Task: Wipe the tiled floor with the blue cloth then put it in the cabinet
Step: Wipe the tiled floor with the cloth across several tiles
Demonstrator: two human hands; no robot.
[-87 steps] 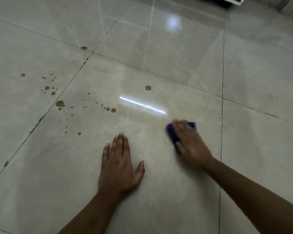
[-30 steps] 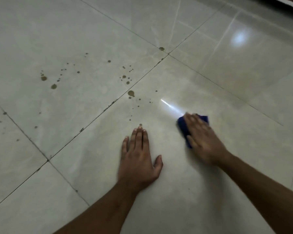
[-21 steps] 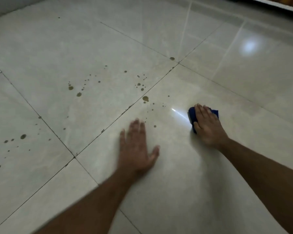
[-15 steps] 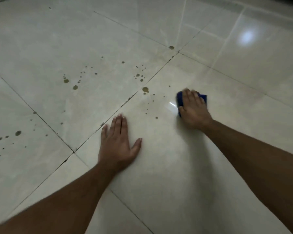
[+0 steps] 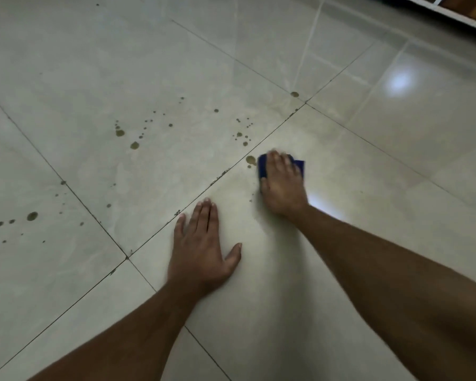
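Observation:
My right hand (image 5: 282, 185) presses a folded blue cloth (image 5: 262, 167) flat onto the pale glossy tiled floor (image 5: 355, 243); only the cloth's left and far edges show past my fingers. A brown drop (image 5: 250, 160) lies just left of the cloth beside the grout line. My left hand (image 5: 201, 247) rests flat on the same tile, fingers spread, nearer to me and to the left, holding nothing. Brown spots (image 5: 134, 145) scatter over the tile to the far left, with more spots (image 5: 32, 215) at the left edge.
Dark grout lines (image 5: 160, 232) cross the floor diagonally. A white furniture edge with a wooden part (image 5: 451, 12) shows at the top right corner. A bright light reflection (image 5: 399, 81) shines on the tile at the right.
My right hand has slid the cloth forward and left, up to the drop by the grout line. Several small spots on this tile are gone. My left hand shifted left and set down again.

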